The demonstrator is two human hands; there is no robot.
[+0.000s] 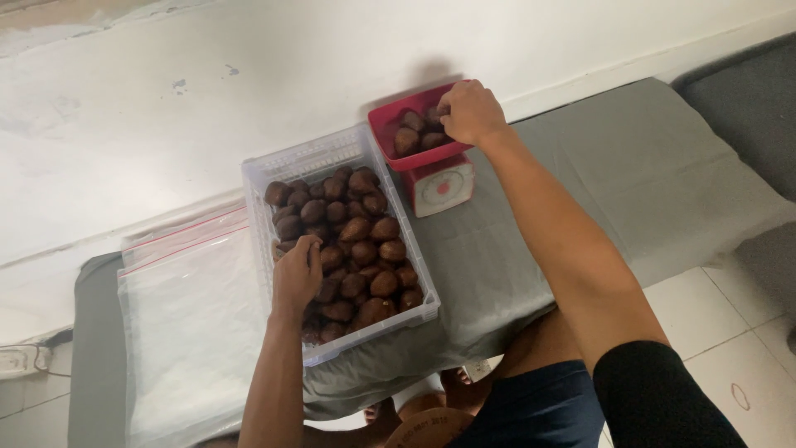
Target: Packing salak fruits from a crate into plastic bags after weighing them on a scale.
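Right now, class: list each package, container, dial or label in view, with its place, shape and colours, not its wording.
Zip bags: left, flat, clear, red seal strips.
Crate: middle, rectangular, clear plastic, holds brown fruit.
Scale: right of crate, white, round dial with red centre.
Scale tray: on top, red, holds brown fruit.

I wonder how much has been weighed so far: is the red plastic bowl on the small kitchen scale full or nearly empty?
Partly filled: the red plastic bowl holds only a few brown scaly fruits, with its inner wall showing.
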